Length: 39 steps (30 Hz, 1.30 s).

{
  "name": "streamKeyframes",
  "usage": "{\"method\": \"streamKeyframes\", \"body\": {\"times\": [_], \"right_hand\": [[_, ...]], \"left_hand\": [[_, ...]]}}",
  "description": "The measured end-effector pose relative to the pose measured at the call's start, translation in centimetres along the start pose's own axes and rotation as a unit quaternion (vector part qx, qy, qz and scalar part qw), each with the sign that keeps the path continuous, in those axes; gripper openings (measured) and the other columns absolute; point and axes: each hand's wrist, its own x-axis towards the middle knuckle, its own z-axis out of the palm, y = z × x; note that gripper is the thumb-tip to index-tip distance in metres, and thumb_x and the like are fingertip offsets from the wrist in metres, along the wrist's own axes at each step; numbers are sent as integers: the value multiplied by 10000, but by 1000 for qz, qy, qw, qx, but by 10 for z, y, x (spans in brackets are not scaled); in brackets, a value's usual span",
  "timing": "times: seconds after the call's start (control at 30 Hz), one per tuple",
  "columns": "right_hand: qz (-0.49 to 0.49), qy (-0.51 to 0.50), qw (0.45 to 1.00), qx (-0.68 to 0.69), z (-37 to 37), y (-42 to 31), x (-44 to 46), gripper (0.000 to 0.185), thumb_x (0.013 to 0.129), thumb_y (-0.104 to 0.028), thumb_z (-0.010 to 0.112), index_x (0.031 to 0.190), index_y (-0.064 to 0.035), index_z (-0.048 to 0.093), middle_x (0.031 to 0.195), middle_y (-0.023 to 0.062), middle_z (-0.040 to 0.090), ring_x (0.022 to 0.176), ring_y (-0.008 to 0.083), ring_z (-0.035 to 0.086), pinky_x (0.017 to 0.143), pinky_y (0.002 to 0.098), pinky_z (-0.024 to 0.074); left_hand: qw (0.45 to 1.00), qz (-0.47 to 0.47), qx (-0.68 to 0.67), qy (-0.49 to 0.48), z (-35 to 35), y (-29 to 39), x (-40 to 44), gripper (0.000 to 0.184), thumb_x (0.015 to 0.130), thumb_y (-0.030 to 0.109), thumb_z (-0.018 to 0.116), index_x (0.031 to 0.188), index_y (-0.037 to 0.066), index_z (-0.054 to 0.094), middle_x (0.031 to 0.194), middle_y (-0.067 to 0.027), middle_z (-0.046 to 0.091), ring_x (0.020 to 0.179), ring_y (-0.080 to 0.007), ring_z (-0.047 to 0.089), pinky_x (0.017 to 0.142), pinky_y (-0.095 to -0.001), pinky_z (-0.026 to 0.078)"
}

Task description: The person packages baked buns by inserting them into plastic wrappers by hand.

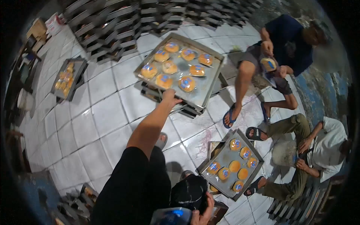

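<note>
My left hand point(170, 98) reaches forward and is closed on the near edge of a large metal tray point(210, 80). Several round golden buns in clear wrappers with blue labels lie on this tray, among them a wrapped bun point(186, 83) close to the near rim. At the bottom edge, beside my dark-clothed knee point(189, 193), my right hand point(203, 212) has its fingers curled at a clear plastic packet point(172, 216) with a blue label. The frame cuts off part of that packet, and its contents are unclear.
A second tray of buns point(244, 183) rests to the right, and a third tray point(77, 80) lies far left. One person point(287, 45) handles a wrapped bun; another person point(326, 146) sits by a pale container point(284, 153). Stacked metal trays point(108, 30) line the back.
</note>
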Motion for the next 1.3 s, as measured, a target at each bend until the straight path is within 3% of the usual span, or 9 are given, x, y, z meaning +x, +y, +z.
{"method": "streamKeyframes", "body": {"times": [0.3,0.73,0.9,1.0,1.07,1.13,1.17,1.23,1.3], "right_hand": [[18,-7,998,-59,0,-32,4,578,1005,-330,530,1447,25,419,1423,259,525,1295,417,540,1080,448,432],[76,-32,996,35,23,-10,-4,599,1024,-303,526,1473,61,365,1471,260,455,1356,375,452,1145,450,345],[56,-49,997,-22,24,13,-11,618,1028,-321,509,1471,80,352,1485,256,426,1388,370,408,1166,450,306],[70,-67,995,-32,26,2,-9,644,1031,-364,489,1471,86,352,1472,258,437,1387,374,405,1174,451,287],[41,-99,991,-81,23,0,-5,720,1028,-466,482,1477,80,350,1483,258,422,1397,374,393,1173,449,281],[56,-118,989,-62,25,-4,1,831,974,-580,532,1490,47,356,1489,245,426,1400,382,389,1177,445,274],[-14,-81,996,-39,36,-7,8,604,964,-362,547,1390,55,453,1424,233,512,1394,392,409,1169,488,283],[-64,-127,986,-86,32,-10,17,627,967,-416,562,1391,34,461,1403,233,541,1378,429,421,1159,521,287],[-109,-125,984,-68,35,-18,18,573,964,-430,569,1327,13,544,1335,179,621,1357,454,442,1152,546,281]], "left_hand": [[998,55,-21,2,-149,75,-114,427,935,150,516,1312,-42,464,1255,-264,616,1123,-399,659,886,-551,599],[971,148,-78,169,-431,95,-123,295,885,63,429,1104,-76,570,1010,-219,681,839,-359,698,757,-467,643],[953,141,-135,232,-473,69,-74,264,960,107,444,1140,-32,579,1047,-219,667,899,-345,692,687,-437,617],[935,169,-230,210,-488,50,-57,269,1005,183,483,1177,-4,572,1091,-189,669,944,-311,689,768,-440,611],[925,198,-291,144,-495,44,-50,329,1024,212,524,1274,0,545,1270,-160,620,1139,-298,622,978,-465,537],[929,362,35,68,-491,40,-62,389,1013,191,540,1354,5,509,1347,-143,588,1182,-285,601,985,-420,523],[944,301,6,137,-475,44,-68,410,1009,182,542,1376,6,490,1358,-143,583,1204,-286,589,996,-405,509],[945,175,-45,271,-401,73,-124,458,1000,164,547,1420,7,452,1381,-144,572,1250,-289,564,1017,-376,482],[927,298,157,167,-349,72,-182,532,1009,256,537,1473,35,399,1397,-143,560,1263,-262,552,1031,-383,459]]}}
